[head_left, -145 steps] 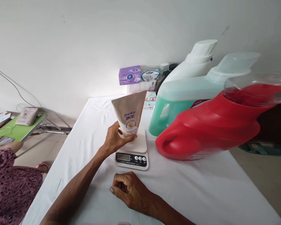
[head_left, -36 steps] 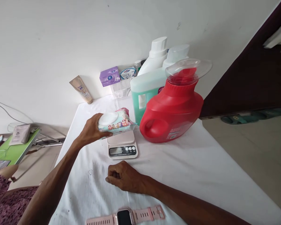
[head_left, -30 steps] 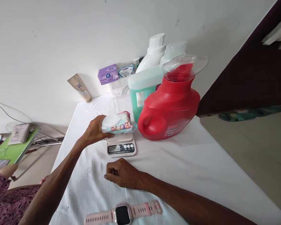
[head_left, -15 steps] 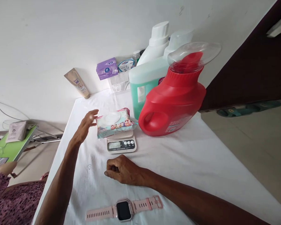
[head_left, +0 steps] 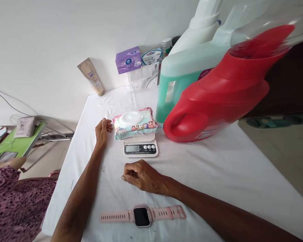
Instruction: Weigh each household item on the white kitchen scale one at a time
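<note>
A pack of wet wipes with a white lid lies flat on a small white kitchen scale. The display on the scale is too faint to read. My left hand rests on the cloth just left of the pack, apart from it, its fingers loosely bent with nothing in them. In front of the scale, my right hand lies on the table with its fingers curled in, holding nothing. A pink-strapped smartwatch is stretched out on the cloth nearest me.
A red detergent jug and a green liquid bottle stand right of the scale, a white bottle behind. Along the wall are a purple tissue box and a beige tube. A person's patterned clothing shows at left.
My left hand has come down from the pack's left edge onto the cloth. My right hand keeps its place before the scale. The camera view has shifted, bringing the jug closer.
</note>
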The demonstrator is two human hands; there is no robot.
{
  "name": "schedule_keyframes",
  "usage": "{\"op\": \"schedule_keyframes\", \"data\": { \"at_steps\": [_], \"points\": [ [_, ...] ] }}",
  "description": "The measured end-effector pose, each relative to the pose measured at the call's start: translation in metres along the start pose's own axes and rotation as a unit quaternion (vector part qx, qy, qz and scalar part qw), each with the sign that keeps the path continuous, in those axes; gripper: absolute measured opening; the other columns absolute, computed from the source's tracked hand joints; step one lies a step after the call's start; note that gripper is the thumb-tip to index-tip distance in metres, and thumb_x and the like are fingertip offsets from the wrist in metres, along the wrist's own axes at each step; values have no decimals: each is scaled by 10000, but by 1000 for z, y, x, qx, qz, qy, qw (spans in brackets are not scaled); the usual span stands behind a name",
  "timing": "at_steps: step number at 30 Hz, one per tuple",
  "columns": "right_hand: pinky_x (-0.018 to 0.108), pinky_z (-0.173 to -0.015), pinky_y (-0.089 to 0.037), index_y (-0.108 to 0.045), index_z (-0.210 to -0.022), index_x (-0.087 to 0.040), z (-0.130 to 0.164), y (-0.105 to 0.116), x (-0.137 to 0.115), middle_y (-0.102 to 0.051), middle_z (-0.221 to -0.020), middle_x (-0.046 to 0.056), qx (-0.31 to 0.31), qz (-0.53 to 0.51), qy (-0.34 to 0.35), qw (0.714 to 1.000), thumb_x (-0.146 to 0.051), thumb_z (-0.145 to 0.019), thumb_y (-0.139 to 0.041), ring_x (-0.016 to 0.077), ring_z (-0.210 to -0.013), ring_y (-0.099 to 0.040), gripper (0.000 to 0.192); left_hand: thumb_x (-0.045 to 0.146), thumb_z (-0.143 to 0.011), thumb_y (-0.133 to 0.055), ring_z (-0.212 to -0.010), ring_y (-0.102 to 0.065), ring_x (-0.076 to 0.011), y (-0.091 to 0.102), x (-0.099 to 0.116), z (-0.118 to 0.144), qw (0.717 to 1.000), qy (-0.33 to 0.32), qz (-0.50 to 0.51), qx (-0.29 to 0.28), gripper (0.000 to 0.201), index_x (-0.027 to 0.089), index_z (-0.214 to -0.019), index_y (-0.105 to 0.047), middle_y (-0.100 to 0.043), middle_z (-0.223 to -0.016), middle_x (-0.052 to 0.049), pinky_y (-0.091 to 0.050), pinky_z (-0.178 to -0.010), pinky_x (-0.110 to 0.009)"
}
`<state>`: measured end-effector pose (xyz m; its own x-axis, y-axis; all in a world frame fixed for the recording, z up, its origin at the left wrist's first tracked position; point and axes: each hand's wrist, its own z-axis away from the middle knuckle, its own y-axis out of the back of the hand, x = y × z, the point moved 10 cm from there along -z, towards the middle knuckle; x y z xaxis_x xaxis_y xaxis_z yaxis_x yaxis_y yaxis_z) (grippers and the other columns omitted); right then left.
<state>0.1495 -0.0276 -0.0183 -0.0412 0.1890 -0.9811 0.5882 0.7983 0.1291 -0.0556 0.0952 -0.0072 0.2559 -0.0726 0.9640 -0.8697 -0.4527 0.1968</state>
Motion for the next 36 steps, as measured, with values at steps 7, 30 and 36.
{"op": "schedule_keyframes", "data": {
  "at_steps": [7, 30, 36],
  "points": [
    [231, -574, -341, -534, -740, -209, 0, -1, 1, -496, -623, -63, 2, 7, 3, 1000, -345, -963, -636, 95, -560, -429, 280, 760, -986, -502, -672, -614, -164, -3, 2, 0, 999, -16, -38, -16, 632, 174, -889, -721, -674, -761, -61, -494, -622, -301],
    [233, -571, -343, -531, -740, -207, 1, 0, 1, -496, -626, -63, -1, 1, -1, 1000, -345, -967, -635, 94, -563, -431, 285, 701, -1002, -524, -675, -590, -157, -6, 4, 0, 996, -16, -83, -30, 562, 182, -903, -714, -682, -774, -47, -485, -644, -299],
    [236, -576, -339, -526, -736, -209, 0, 0, 1, -482, -624, -66, 1, 3, 0, 1000, -341, -969, -633, 94, -563, -418, 289, 699, -1005, -522, -680, -588, -156, -6, 8, 2, 995, -15, -88, -32, 556, 185, -898, -706, -683, -785, -45, -487, -650, -299]
  ]
}}
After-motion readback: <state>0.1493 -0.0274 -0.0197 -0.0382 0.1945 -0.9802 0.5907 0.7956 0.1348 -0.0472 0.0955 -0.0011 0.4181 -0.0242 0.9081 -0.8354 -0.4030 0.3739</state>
